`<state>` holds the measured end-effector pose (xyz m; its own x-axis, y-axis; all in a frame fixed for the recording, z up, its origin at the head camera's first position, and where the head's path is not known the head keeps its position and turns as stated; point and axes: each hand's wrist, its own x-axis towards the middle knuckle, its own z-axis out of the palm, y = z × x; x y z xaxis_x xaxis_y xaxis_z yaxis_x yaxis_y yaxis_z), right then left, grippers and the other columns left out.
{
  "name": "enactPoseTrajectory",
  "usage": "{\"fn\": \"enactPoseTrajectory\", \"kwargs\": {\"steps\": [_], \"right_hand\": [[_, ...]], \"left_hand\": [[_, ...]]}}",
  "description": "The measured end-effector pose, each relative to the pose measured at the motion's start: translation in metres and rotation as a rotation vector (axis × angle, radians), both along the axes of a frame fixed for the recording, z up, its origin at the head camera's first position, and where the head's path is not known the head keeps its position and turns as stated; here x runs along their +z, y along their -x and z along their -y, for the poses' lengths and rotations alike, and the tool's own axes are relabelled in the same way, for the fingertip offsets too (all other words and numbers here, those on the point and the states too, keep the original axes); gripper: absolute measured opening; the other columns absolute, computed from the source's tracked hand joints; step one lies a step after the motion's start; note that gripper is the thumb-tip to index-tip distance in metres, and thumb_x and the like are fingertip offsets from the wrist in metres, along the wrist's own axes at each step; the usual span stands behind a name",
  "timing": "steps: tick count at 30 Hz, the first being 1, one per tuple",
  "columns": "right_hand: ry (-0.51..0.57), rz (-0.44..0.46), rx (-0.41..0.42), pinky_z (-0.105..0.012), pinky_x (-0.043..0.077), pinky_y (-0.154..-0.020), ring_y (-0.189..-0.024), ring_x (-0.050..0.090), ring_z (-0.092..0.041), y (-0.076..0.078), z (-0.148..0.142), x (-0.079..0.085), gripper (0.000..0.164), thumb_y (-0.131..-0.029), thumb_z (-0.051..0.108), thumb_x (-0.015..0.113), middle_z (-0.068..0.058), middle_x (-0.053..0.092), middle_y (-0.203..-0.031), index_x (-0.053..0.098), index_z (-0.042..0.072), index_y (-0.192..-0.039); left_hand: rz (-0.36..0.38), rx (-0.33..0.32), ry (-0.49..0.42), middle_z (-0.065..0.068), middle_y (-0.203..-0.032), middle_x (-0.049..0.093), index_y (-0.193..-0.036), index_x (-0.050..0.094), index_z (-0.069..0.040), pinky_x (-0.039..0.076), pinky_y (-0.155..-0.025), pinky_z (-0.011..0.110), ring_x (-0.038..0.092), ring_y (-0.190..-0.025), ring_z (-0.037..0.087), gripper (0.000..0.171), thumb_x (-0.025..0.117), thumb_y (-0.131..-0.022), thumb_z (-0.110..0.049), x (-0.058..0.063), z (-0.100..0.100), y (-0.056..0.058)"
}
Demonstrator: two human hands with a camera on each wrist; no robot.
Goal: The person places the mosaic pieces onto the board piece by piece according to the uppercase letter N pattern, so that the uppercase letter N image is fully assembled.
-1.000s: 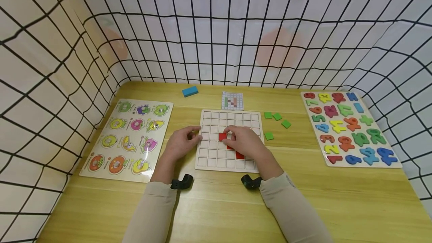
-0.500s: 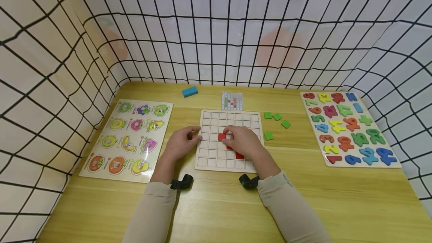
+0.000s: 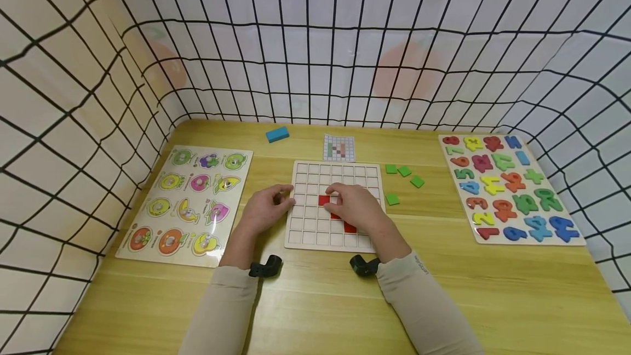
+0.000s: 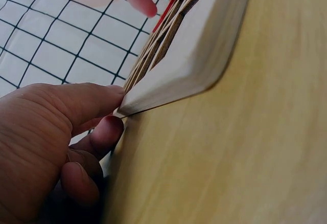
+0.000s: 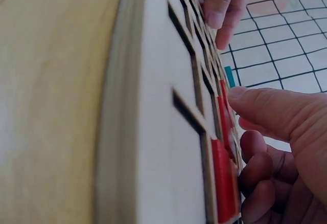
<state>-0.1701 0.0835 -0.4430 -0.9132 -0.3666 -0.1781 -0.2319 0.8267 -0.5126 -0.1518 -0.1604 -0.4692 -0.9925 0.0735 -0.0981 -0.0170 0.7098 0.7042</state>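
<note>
A wooden grid board [image 3: 303,223] lies flat at the middle of the table. My left hand [image 3: 267,210] holds its left edge with thumb and index finger; in the left wrist view the thumb [image 4: 104,97] meets the board's edge. Over the grid, my right hand [image 3: 357,207] has its thumb and index finger at a red square tile [image 3: 323,200], which lies in a cell. Another red tile [image 3: 350,227] and a partly covered one [image 3: 334,216] show beside that hand. The right wrist view has red tiles [image 5: 223,178] near the curled fingers. The hand covers several cells.
Several green tiles [image 3: 404,171] lie right of the board. Behind it are a pattern card [image 3: 339,148] and a blue block [image 3: 277,134]. A fruit puzzle board [image 3: 197,182] lies left, a number puzzle [image 3: 503,185] right. Black netting [image 3: 322,64] rises around the table [image 3: 315,300].
The right forearm and wrist have shifted slightly left, and the red tile under the right fingertips sits marginally further left. The left hand has stayed at the board's edge.
</note>
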Motion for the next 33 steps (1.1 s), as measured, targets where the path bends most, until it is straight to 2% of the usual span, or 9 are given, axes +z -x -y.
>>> {"fn": "enactPoseTrajectory", "kwargs": {"steps": [7, 14, 24, 33], "right_hand": [[0.061, 0.037, -0.032, -0.03, 0.042, -0.057, -0.058, 0.052, -0.016, -0.003, -0.008, 0.008, 0.037, -0.096, 0.038, 0.07, 0.002, 0.059, -0.077, 0.066, 0.024, -0.13], [0.127, 0.022, -0.077, -0.031, 0.041, -0.063, -0.066, 0.05, -0.018, -0.001, -0.026, 0.008, 0.039, -0.096, 0.037, 0.07, 0.001, 0.057, -0.079, 0.066, 0.021, -0.131], [0.102, 0.078, -0.196, -0.031, 0.04, -0.062, -0.072, 0.051, -0.021, 0.004, -0.063, 0.011, 0.047, -0.096, 0.04, 0.071, -0.004, 0.059, -0.089, 0.061, 0.022, -0.138], [0.087, 0.07, -0.249, -0.033, 0.039, -0.067, -0.076, 0.05, -0.022, 0.009, -0.103, 0.008, 0.051, -0.098, 0.043, 0.066, -0.006, 0.056, -0.092, 0.057, 0.019, -0.142]], "left_hand": [[-0.005, -0.008, 0.016, 0.001, -0.088, 0.064, -0.134, 0.067, -0.019, 0.039, -0.068, 0.029, 0.054, -0.076, 0.017, 0.04, 0.069, -0.097, -0.033, -0.001, 0.0, 0.0], [-0.005, -0.011, 0.025, 0.001, -0.088, 0.065, -0.134, 0.067, -0.019, 0.039, -0.069, 0.029, 0.054, -0.077, 0.017, 0.039, 0.069, -0.097, -0.033, -0.001, 0.0, 0.001], [0.003, -0.007, 0.024, 0.001, -0.089, 0.065, -0.135, 0.067, -0.019, 0.04, -0.07, 0.029, 0.055, -0.079, 0.017, 0.04, 0.069, -0.097, -0.033, 0.001, 0.0, 0.001], [0.004, 0.001, 0.023, 0.001, -0.089, 0.066, -0.134, 0.067, -0.02, 0.04, -0.07, 0.029, 0.055, -0.079, 0.018, 0.04, 0.069, -0.097, -0.033, 0.0, 0.0, 0.0]]}}
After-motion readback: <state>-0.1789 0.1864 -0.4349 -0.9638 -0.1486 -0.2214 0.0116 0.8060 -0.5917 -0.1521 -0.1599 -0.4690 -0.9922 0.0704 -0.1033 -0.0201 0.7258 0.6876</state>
